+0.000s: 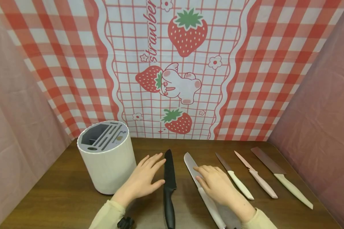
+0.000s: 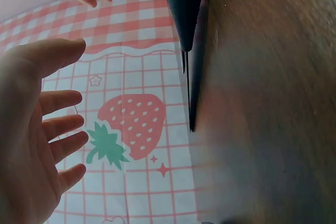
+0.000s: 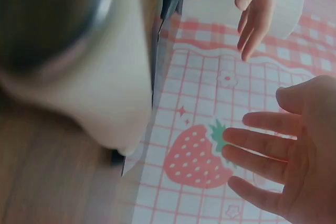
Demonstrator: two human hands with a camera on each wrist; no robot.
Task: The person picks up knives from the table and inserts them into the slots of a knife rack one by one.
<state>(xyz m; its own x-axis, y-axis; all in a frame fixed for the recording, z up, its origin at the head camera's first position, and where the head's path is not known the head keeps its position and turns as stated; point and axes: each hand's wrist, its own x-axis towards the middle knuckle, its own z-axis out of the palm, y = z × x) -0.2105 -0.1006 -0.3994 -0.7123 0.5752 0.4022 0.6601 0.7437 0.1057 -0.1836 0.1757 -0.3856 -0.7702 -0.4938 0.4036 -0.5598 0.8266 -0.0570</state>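
My left hand (image 1: 140, 181) is held out above the table, fingers spread and straight, with nothing in it. Just right of it lies a black knife (image 1: 169, 178), tip toward the back. Over a large white-handled knife (image 1: 210, 208) hovers my right hand (image 1: 215, 184), fingers loosely extended, hiding part of the blade. Both wrist views show gaps between the fingers of the left hand (image 2: 31, 129) and the right hand (image 3: 310, 156), each without an object. Farther right lie a small knife with a pale green handle (image 1: 240, 185), a pink knife (image 1: 262, 183) and a cleaver (image 1: 293, 190).
A round white knife block (image 1: 111, 171) with a grey slotted top stands at the left, beside my left forearm. The wooden table (image 1: 51, 194) ends at a strawberry-print checked cloth (image 1: 175, 95) behind. Pink cloth (image 1: 315, 111) hangs at both sides.
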